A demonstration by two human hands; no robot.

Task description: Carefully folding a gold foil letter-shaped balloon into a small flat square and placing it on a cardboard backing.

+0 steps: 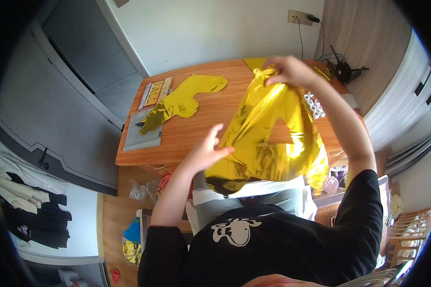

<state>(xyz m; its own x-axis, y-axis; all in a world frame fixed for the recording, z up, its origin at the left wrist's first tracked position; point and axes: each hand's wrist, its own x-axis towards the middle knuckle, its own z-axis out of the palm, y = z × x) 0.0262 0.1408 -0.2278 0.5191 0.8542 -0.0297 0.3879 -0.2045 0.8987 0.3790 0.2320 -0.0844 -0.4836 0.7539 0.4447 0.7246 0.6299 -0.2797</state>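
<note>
A large, limp gold foil balloon hangs in front of me over the table's near edge, creased and shiny, with an opening through its middle. My right hand pinches its top end, raised above the far right part of the table. My left hand is at the balloon's left edge, fingers apart, its thumb tip against or just in front of the foil; I cannot tell whether they touch. Another flat gold foil balloon lies on the left half of the wooden table, its lower end crumpled.
Printed packets and a clear plastic sleeve lie at the table's left. Small white rolls sit at the right. A black router with cables stands at the back right corner. Crumpled clear plastic is on the floor.
</note>
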